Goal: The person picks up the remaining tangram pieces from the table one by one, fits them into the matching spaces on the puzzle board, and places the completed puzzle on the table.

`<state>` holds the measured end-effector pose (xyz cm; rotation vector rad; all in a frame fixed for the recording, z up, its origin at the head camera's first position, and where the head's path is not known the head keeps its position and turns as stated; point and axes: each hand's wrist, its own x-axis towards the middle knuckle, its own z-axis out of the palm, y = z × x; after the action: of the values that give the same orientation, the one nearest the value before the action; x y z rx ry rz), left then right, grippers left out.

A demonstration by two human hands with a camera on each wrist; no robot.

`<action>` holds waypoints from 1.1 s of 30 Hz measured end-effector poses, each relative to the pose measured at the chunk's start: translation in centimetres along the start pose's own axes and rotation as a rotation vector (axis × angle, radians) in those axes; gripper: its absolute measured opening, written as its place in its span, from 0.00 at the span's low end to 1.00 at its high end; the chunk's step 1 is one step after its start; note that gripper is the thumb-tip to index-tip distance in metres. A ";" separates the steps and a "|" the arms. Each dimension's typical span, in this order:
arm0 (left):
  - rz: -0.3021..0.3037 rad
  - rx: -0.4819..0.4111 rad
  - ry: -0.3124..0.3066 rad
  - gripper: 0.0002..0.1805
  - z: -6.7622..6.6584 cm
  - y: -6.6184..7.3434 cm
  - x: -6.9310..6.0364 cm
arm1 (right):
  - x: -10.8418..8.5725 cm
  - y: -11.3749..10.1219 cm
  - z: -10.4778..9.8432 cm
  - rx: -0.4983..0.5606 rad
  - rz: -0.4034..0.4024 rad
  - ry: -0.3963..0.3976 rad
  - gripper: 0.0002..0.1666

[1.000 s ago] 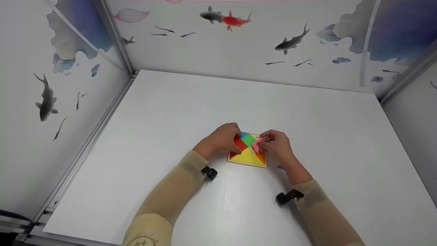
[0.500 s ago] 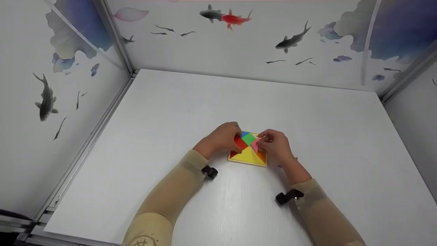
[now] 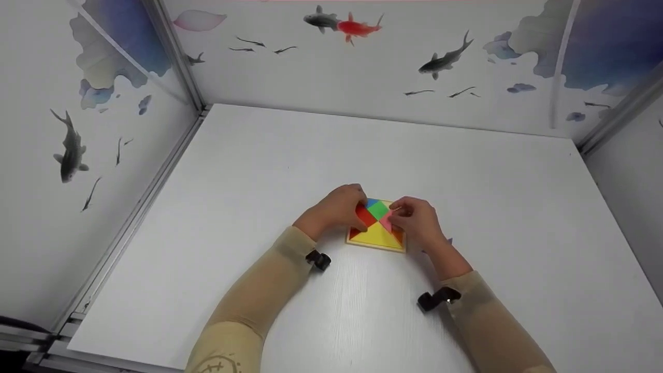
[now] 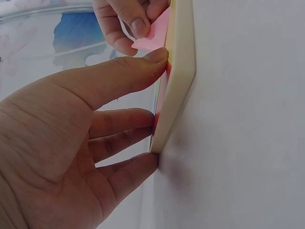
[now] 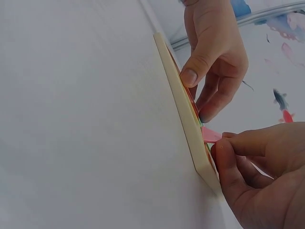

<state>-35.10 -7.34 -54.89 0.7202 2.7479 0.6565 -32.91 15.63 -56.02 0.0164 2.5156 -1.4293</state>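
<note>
A shallow square wooden tangram tray (image 3: 375,248) lies on the table with coloured pieces in it. A big yellow triangle (image 3: 377,237) is at the near side, a green square (image 3: 378,210) at the middle and a blue piece (image 3: 372,202) at the far side. My left hand (image 3: 337,207) rests on the tray's left part, thumb and fingertips spread over the red piece (image 3: 365,215) and the rim. My right hand (image 3: 418,220) pinches a pink tangram piece (image 5: 211,135), tilted up from the tray, between thumb and index finger. My right hand hides the tray's far right corner.
A purple piece (image 3: 449,241) lies on the white table (image 3: 248,171), mostly hidden behind my right wrist. White walls with painted fish (image 3: 445,59) enclose the table at the back and sides.
The pink piece has turned slightly and come down against the green square and yellow triangle. My left hand has stayed in place. A little more of the purple piece shows.
</note>
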 end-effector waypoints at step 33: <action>0.015 0.019 -0.003 0.32 -0.1 0.1 0.1 | 0.2 0.5 -0.2 0.151 -0.152 -0.093 0.15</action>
<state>-35.19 -7.25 -54.72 0.7465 2.7522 0.6331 -33.12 16.07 -56.42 -0.2129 2.3734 -1.6355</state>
